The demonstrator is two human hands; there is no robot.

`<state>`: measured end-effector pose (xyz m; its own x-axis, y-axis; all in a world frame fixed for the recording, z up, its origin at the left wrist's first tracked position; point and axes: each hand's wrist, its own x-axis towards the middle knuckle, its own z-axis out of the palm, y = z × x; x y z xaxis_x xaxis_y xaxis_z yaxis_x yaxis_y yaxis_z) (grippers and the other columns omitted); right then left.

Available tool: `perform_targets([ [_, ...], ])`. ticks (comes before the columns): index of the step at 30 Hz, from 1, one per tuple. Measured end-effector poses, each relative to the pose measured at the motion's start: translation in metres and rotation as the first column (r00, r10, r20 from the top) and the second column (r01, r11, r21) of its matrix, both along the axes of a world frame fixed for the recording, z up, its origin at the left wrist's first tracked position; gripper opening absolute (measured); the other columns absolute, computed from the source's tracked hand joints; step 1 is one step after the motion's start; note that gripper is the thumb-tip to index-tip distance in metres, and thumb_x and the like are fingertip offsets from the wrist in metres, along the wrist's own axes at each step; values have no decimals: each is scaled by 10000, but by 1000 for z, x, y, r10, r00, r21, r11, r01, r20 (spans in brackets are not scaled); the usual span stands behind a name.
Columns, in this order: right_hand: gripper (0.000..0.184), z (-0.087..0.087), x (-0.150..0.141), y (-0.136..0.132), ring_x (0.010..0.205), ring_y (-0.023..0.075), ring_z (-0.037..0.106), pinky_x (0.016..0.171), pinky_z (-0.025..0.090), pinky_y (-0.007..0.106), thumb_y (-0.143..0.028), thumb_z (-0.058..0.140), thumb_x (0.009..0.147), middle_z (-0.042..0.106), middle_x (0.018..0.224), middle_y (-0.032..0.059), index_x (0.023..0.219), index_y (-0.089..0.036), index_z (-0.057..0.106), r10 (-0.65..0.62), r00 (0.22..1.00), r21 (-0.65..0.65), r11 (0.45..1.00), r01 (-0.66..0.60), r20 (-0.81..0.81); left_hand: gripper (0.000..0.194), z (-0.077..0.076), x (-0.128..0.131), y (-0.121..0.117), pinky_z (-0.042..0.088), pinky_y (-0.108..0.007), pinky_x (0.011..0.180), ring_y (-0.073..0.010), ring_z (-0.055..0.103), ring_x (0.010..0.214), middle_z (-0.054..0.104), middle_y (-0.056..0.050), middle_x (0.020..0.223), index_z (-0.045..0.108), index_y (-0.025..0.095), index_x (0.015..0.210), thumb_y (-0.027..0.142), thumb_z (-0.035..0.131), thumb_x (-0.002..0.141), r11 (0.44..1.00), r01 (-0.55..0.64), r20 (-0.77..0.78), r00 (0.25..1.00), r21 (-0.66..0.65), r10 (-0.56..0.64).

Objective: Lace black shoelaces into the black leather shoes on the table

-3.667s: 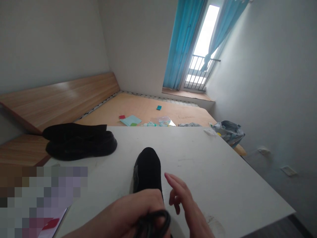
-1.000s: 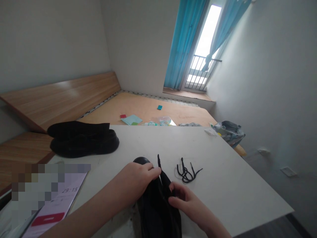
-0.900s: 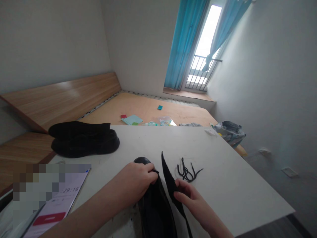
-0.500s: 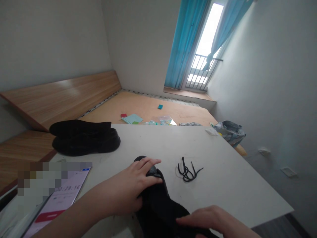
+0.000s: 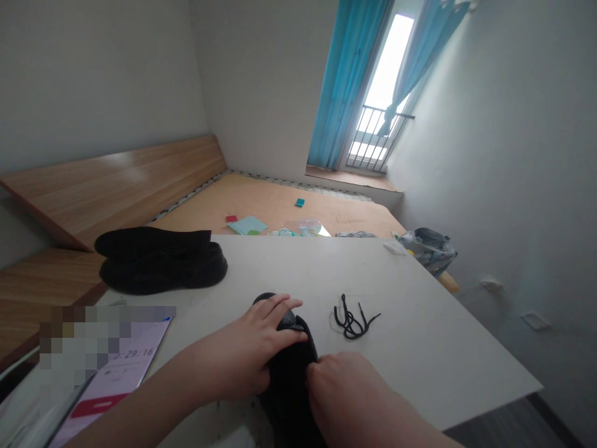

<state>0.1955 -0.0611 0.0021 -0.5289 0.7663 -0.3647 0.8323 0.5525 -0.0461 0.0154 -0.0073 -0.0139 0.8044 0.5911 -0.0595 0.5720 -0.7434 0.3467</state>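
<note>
Black fabric is showing between both hands — a shoe (image 5: 289, 373) is lying near the front edge of the white counter (image 5: 420, 348), toe pointing away. The left hand (image 5: 254, 351) is pressing down flat over the toe end, fingers spread and clamped across the upper, steadying it. The right hand (image 5: 347, 398) is closing over the mouth of the shoe with its fingers curled; whether they are pinching something inside is hidden by the hand itself. A loose black lace (image 5: 353, 320) is lying just beside the shoe on the right, apart from both hands. Another black shoe (image 5: 161, 267) is resting well away at the far left corner, and a phone (image 5: 112, 379) is lying at the near left. Judging by the grip, the work is at the shoe's opening — next, the right hand would need a careful fingertip hold while the left is holding the shoe firm.
</note>
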Motion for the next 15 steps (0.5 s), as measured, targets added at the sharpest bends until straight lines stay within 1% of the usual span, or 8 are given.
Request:
perform_targets([
  [3,172,-2,-7,5,588,276,733,449,381,280,-75,593,734,755,704,156,770,-112,758,-4,1000,17,1000,5,-20,813,0,0,0,266,-576,1155,-369,196,1465,253,-97,1597,569,287,1333,1,553,571,1000,4,-18,1000,-1,-4],
  [5,207,-8,-16,8,656,282,742,493,445,285,-75,591,748,767,790,172,863,-96,761,-31,999,30,999,32,-40,808,0,0,0,259,-580,1156,-367,192,1467,257,-99,1596,568,283,1335,3,553,578,1000,4,-30,1000,-2,-4],
  [8,264,-18,-32,10,743,292,745,545,513,304,-76,539,815,761,920,213,985,-70,741,-73,996,45,996,75,-53,769,-3,0,0,262,-579,1156,-363,213,1462,284,-106,1583,578,282,1326,12,556,606,1000,0,-20,1000,13,0],
  [10,305,-22,-37,7,753,296,745,558,542,324,-66,492,855,750,978,231,1054,-56,722,-94,994,39,995,96,-55,760,-5,-1,0,270,-577,1153,-358,225,1459,297,-103,1577,575,292,1329,24,557,618,1000,6,-3,1000,25,-6],
  [11,326,-25,-36,3,792,308,744,565,557,335,-63,484,863,737,1025,243,1102,-43,705,-106,992,51,993,110,-66,764,-5,-1,0,274,-574,1153,-354,229,1458,300,-103,1575,567,294,1337,28,557,620,1000,9,1,1000,26,-9],
  [13,375,-32,-28,-5,961,361,713,606,586,374,-76,505,863,688,1150,278,1199,-6,655,-87,988,136,985,105,-126,779,-6,-1,0,276,-563,1156,-351,231,1458,300,-110,1574,551,283,1355,32,557,617,1000,10,2,1000,25,-11],
  [15,421,-45,-16,-14,1153,406,620,729,601,434,-121,536,872,615,1266,307,1258,31,610,25,982,268,963,27,-189,785,-7,-2,0,277,-552,1159,-351,225,1460,294,-124,1576,545,259,1363,29,553,613,1000,5,2,1000,25,-5],
])
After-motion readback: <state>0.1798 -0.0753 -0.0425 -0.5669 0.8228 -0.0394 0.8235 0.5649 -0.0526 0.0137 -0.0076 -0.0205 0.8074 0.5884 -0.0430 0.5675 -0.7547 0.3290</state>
